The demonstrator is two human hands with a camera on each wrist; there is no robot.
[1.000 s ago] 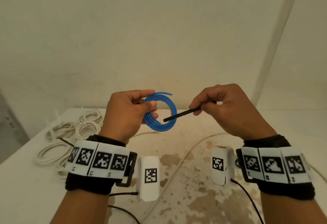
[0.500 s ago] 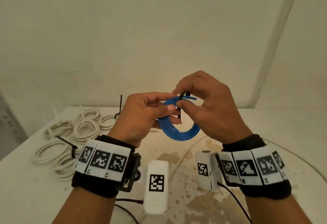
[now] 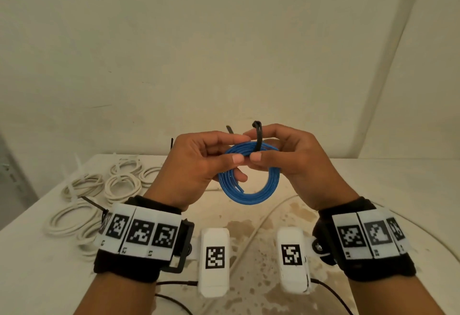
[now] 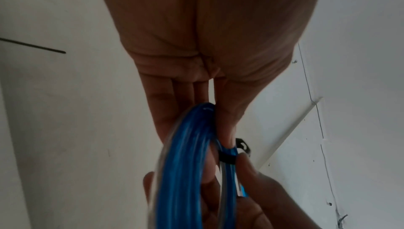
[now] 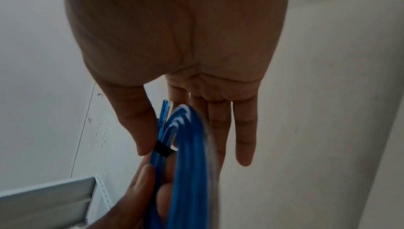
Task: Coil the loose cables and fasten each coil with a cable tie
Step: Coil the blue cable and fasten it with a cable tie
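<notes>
A blue cable coil (image 3: 249, 195) hangs in the air above the table, held between both hands. My left hand (image 3: 239, 149) pinches the coil's top left between thumb and fingers. A black cable tie (image 3: 258, 140) loops over the top of the coil, and both of its ends stick up above my fingers. My right hand (image 3: 252, 145) pinches the tie against the coil with thumb and forefinger. The left wrist view shows the tie (image 4: 227, 159) as a black band round the coil (image 4: 186, 163). In the right wrist view the tie (image 5: 161, 151) crosses the coil (image 5: 190, 163) next to my thumb.
Several white coils (image 3: 122, 185) with ties lie on the left of the white, stained table (image 3: 249, 289). A loose white cable (image 3: 256, 225) runs across its middle under my hands. A spare black tie (image 3: 92, 202) lies among the white coils. A plain wall stands close behind.
My right hand has brought the straight black tie to the coil and bent it over the top strands. Both hands have come together and moved nearer the camera.
</notes>
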